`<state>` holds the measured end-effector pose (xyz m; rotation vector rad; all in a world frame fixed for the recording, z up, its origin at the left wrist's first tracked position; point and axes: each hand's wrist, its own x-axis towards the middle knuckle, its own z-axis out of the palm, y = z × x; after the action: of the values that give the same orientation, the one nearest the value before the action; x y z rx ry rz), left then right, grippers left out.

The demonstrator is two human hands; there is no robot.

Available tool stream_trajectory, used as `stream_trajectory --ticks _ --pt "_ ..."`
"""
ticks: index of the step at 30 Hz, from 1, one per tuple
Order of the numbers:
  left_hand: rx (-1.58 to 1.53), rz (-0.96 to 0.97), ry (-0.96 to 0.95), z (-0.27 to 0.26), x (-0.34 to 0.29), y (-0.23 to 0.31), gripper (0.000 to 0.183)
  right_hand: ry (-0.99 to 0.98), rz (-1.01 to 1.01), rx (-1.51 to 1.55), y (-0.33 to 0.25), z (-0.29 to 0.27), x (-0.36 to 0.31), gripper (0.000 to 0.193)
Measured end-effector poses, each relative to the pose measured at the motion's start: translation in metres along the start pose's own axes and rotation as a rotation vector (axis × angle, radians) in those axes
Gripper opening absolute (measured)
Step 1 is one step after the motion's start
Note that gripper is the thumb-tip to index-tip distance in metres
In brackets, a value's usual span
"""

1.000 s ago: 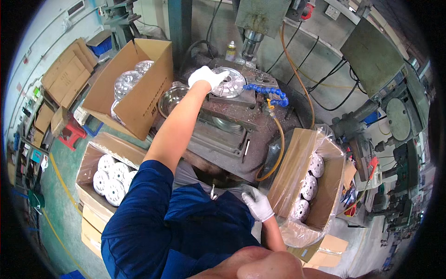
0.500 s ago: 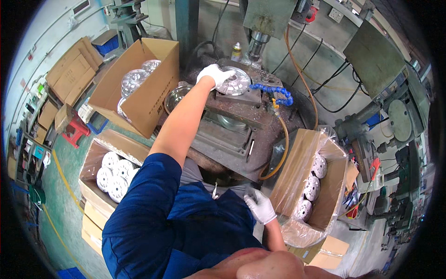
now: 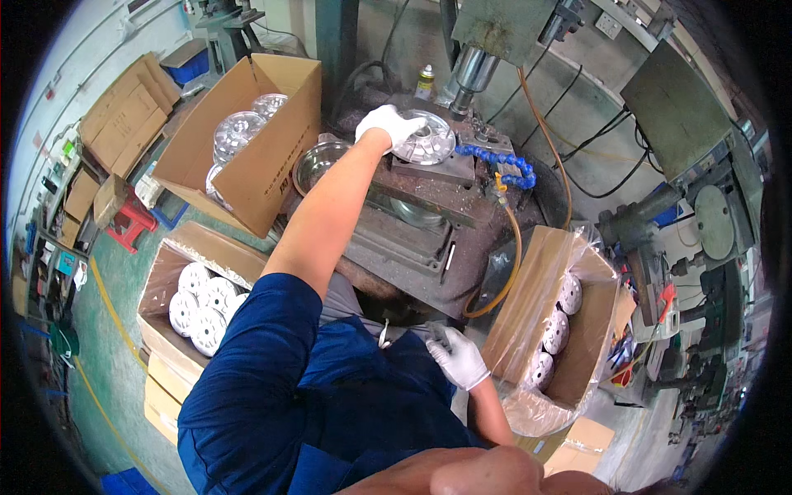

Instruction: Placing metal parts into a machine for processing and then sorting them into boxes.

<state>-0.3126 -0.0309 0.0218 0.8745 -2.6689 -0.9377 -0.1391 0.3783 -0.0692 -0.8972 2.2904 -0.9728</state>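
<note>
My left hand (image 3: 389, 129), in a white glove, reaches out to a machine bed. It grips the left rim of a round silver metal wheel disc (image 3: 431, 142), the thumb lying over its top. The disc rests on a flat steel block (image 3: 445, 172), close to a vertical machine spindle (image 3: 473, 76). Back near my body, at the edge of the bed, my right hand (image 3: 459, 358) is gloved too. Its fingers are loosely apart, with nothing seen in them.
A blue segmented coolant hose (image 3: 499, 160) stands right of the disc. Left of the bed is a metal bowl (image 3: 307, 173). An open carton (image 3: 276, 165) of discs stands beyond it. Two more cartons hold discs, one (image 3: 177, 239) at left, one (image 3: 516, 313) at right. A spray can (image 3: 424, 84) stands behind.
The view has shifted slightly. My left hand stays on the disc at the block. My right hand's fingers look a little more spread.
</note>
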Motion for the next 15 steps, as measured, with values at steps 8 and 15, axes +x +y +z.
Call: stream_trajectory --ticks 8,15 --pt "0.001 0.000 0.018 0.004 0.002 -0.003 0.090 -0.002 -0.065 0.019 -0.002 0.005 0.014 0.046" --pt "-0.009 0.001 0.029 0.001 -0.002 0.000 0.091 0.007 -0.055 -0.002 0.002 0.002 0.014 0.045"
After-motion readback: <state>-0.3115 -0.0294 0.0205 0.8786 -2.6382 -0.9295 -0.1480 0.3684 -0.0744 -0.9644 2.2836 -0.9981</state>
